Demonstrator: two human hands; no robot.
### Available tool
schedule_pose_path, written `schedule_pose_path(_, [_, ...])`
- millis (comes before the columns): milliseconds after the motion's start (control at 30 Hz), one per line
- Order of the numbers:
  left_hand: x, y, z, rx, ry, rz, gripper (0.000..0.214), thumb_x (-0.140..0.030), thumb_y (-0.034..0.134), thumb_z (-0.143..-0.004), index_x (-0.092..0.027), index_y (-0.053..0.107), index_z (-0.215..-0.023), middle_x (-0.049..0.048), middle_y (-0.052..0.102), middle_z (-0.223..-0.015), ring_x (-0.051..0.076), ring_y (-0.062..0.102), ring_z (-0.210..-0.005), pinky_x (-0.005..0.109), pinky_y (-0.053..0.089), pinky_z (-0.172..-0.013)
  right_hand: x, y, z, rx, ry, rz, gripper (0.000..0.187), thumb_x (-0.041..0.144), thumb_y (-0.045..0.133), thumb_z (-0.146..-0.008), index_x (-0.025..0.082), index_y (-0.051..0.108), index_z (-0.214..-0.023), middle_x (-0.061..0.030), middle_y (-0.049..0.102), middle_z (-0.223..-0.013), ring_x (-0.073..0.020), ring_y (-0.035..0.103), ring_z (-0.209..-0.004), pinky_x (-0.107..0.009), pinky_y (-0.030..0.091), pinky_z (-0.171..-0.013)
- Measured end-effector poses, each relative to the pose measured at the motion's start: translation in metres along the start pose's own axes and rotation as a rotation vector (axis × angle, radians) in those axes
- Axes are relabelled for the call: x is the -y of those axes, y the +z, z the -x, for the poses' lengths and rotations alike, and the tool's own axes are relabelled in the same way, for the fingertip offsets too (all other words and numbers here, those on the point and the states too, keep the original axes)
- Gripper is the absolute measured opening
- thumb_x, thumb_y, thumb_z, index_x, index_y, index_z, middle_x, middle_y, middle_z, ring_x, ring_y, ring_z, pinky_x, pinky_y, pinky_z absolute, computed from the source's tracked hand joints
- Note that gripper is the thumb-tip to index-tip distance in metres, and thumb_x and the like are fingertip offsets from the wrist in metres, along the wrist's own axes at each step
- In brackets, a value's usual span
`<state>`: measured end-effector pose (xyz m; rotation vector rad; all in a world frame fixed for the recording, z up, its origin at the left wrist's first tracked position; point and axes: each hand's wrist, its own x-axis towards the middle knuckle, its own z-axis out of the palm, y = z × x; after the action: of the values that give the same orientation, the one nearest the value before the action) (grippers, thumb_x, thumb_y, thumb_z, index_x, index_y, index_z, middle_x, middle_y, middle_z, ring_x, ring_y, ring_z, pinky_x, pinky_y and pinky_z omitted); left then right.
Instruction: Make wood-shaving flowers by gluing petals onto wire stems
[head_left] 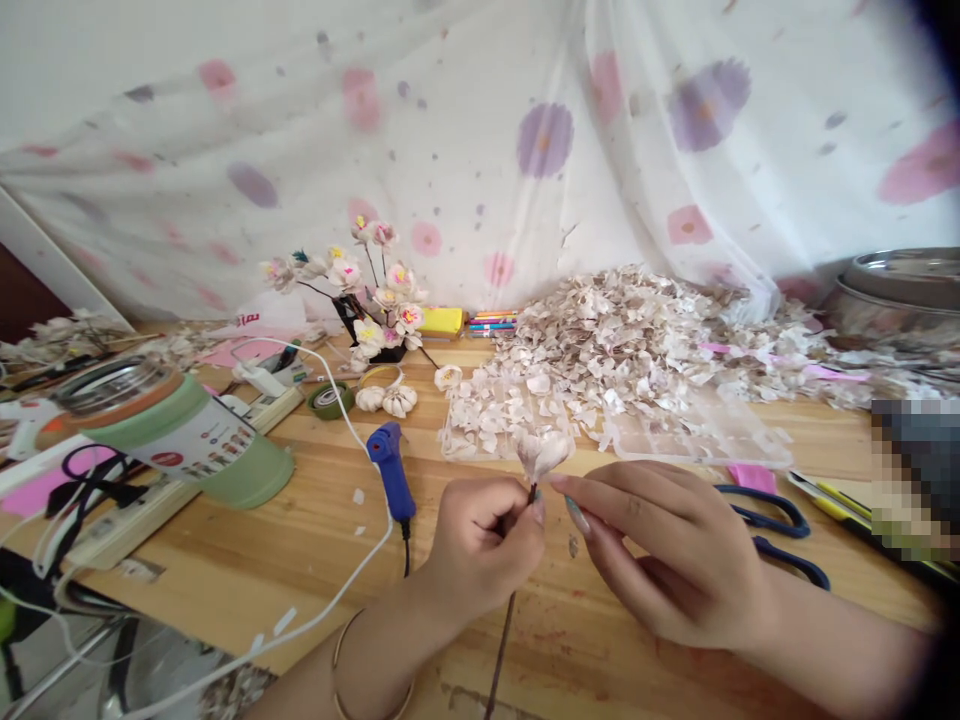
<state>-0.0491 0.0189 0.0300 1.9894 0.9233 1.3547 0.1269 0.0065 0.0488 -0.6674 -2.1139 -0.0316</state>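
My left hand (487,540) is closed round a thin dark stem just below a handmade flower (541,456). The flower is cup-shaped, with pale whitish petals, and stands upright above the fist. Below the fist the stem (502,645) runs down to the bottom of the picture. Close to the right side of the bloom is my right hand (667,560), with its fingers stretched out. Its index fingertip and thumb tip are slightly apart, and I see nothing between them. Behind the bloom lies a clear plastic tray (448,440) with loose pale petals.
A petal heap (630,320) fills the back right. Scissors (780,520) and a yellow-black cutter (832,500) lie at right. A blue glue gun (391,470), white cable (330,600), green tumbler (202,440) and power strip (142,515) are at left. Finished flowers (382,300) stand behind.
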Motion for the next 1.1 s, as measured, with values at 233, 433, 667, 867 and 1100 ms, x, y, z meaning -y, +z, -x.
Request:
schedule_pose_path(233, [-0.004,-0.001,0.0,-0.061,0.19,-0.105,0.031,-0.007,0.048,-0.074,-0.017,0.031,-0.051,-0.0084,0.027,-0.044,0.004,0.026,-0.04,0.018,0.021,-0.041,0.004,-0.005,-0.005,-0.049,-0.036,-0.064,0.029,0.004,0.049,-0.083,0.013,0.058,-0.109,-0.0073,0.069,-0.078,-0.015,0.063,-0.062,-0.027,0.049,-0.053])
schedule_pose_path(433, [-0.006,-0.003,0.002,-0.089,0.362,-0.244,0.023,-0.004,0.048,-0.07,-0.019,0.037,-0.055,-0.0072,0.035,-0.046,0.007,0.032,-0.044,0.022,0.026,-0.045,0.006,-0.005,-0.003,-0.044,-0.021,-0.117,0.029,0.005,0.051,-0.082,0.012,0.058,-0.109,-0.0097,0.07,-0.081,-0.0161,0.064,-0.065,-0.028,0.05,-0.055])
schedule_pose_path(667, [-0.008,-0.005,0.004,-0.06,0.449,-0.358,0.024,-0.003,0.049,-0.069,-0.019,0.041,-0.053,-0.0047,0.043,-0.043,0.008,0.035,-0.043,0.024,0.028,-0.045,0.015,-0.014,-0.012,0.024,0.175,-0.486,0.032,0.003,0.051,-0.083,0.018,0.063,-0.108,-0.0051,0.067,-0.072,-0.0135,0.06,-0.06,-0.024,0.047,-0.051])
schedule_pose_path(867, [-0.009,-0.005,0.006,-0.08,0.475,-0.402,0.024,-0.003,0.051,-0.07,-0.019,0.042,-0.054,-0.0044,0.044,-0.044,0.009,0.035,-0.043,0.025,0.028,-0.045,0.025,-0.02,-0.014,0.026,0.35,-0.557,0.027,0.005,0.054,-0.084,0.023,0.066,-0.1,-0.0017,0.066,-0.069,-0.011,0.057,-0.056,-0.021,0.043,-0.048])
schedule_pose_path(1100, [-0.007,-0.004,0.004,-0.084,0.41,-0.375,0.026,-0.005,0.048,-0.077,-0.02,0.04,-0.057,-0.0059,0.042,-0.044,0.008,0.036,-0.042,0.024,0.028,-0.044,0.011,-0.016,-0.01,0.031,0.692,-0.814,0.017,0.027,0.055,-0.089,0.02,0.058,-0.075,0.0027,0.049,-0.059,-0.008,0.04,-0.049,-0.02,0.032,-0.042])
